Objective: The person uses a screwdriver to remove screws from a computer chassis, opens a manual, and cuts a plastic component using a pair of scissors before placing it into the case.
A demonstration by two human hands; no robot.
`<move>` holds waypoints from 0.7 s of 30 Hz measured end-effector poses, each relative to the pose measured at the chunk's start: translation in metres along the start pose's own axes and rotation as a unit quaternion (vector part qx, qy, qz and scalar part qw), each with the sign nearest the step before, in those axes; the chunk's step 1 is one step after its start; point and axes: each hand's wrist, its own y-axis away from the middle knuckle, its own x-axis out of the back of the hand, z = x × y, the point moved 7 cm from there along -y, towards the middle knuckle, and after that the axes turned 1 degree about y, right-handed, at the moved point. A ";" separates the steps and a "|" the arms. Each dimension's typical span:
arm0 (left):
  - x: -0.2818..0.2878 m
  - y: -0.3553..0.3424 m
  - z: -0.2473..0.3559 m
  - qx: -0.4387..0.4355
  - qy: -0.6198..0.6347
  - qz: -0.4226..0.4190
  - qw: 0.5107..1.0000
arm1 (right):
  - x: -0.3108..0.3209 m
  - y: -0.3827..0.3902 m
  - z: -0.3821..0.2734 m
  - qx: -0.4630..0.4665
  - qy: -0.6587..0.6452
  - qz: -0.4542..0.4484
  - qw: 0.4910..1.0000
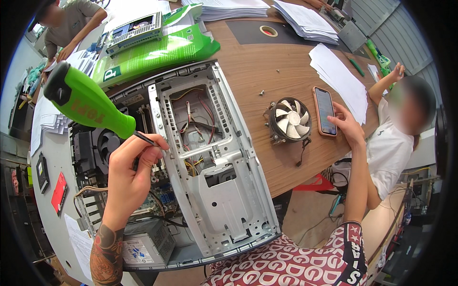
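Left hand (131, 176): your thumb and forefinger pinch the dark shaft of the screwdriver (95, 101), the other fingers curled toward the palm.
Right hand (349, 126): your fingers are loosely parted, reaching over the right edge of the phone (325, 110) onto its screen; they do not grip around it.
Screwdriver: fat, smooth green handle with a black, rounded end, narrowing to a flared collar before the slim shaft.
Its place: above the left part of the opened computer case (229, 205), over the boards and black fan, beside the long steel rail (161, 121).
Its direction: the long axis slants, handle end to your upper left, shaft to the lower right toward the rail; you cannot make out the tip past your fingers.
Case: bare grey sheet metal, folded edges, punched holes, a rectangular opening showing thin coloured wires; a boxy metal power supply (145, 245) sits at the near end.
Cooler (291, 120): round, with pale curved blades in a dark frame, on the wood-grained tabletop (291, 174) between case and phone.
Phone: flat, rounded corners, peach-coloured rim, lit screen upward, its length running away from you.
Screws (261, 93): small, metallic, lying loose beyond the cooler.
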 end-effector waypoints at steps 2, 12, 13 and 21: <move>0.000 0.000 0.001 -0.002 0.001 0.001 1.000 | -0.001 0.001 -0.002 0.000 0.015 0.000 1.000; 0.002 -0.001 -0.001 -0.010 0.007 0.044 0.999 | 0.000 0.006 -0.002 0.019 -0.013 -0.027 0.999; 0.002 0.000 -0.001 -0.007 0.008 0.046 0.999 | 0.000 0.005 -0.003 0.022 -0.022 -0.029 0.999; 0.001 -0.001 -0.001 -0.008 0.011 0.042 0.999 | 0.001 0.006 0.000 0.033 -0.091 -0.067 0.993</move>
